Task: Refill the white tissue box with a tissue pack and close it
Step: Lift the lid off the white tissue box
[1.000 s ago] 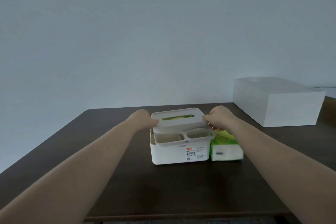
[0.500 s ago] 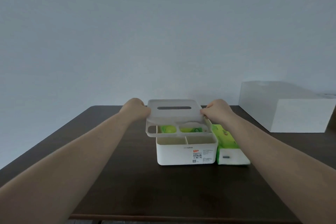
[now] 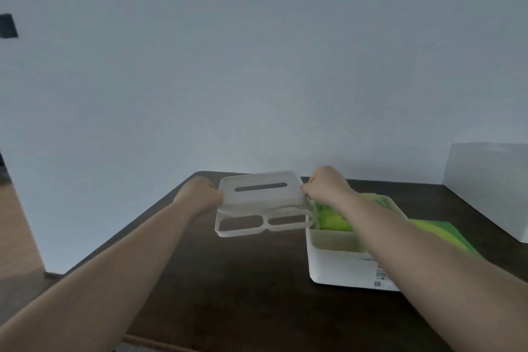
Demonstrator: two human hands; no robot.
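While both forearms reach in from the lower edge of the head view, the pale grey-blue wall (image 3: 257,66) fills most of the picture, with a small dark rectangle (image 3: 8,26) on it at far left. Below it sits the dark brown table (image 3: 228,280), its far left corner rounded. A large plain white box (image 3: 488,188) stands at the table's right rear, cut by the picture's edge; no writing is visible on it.

Next in size: the white tissue box (image 3: 343,268), lidless, sits on the table right of centre. A green tissue pack (image 3: 333,216) lies inside its rear compartment; the shallower front compartment looks bare. A label (image 3: 381,274) on the front wall shows a small red mark and dark print, too blurred to read, partly hidden by the right forearm. A second green tissue pack (image 3: 440,233) lies just beside the box on its right, its print not legible.

The white lid (image 3: 261,200), with a long dispensing slot and two rounded openings along its near edge, is held clear of the box, to its left and above the table, roughly level.

Left hand (image 3: 200,194): fingers curled around the lid's left edge. Right hand (image 3: 325,186): fingertips pinching the lid's right rear corner, above the box's left rear corner.
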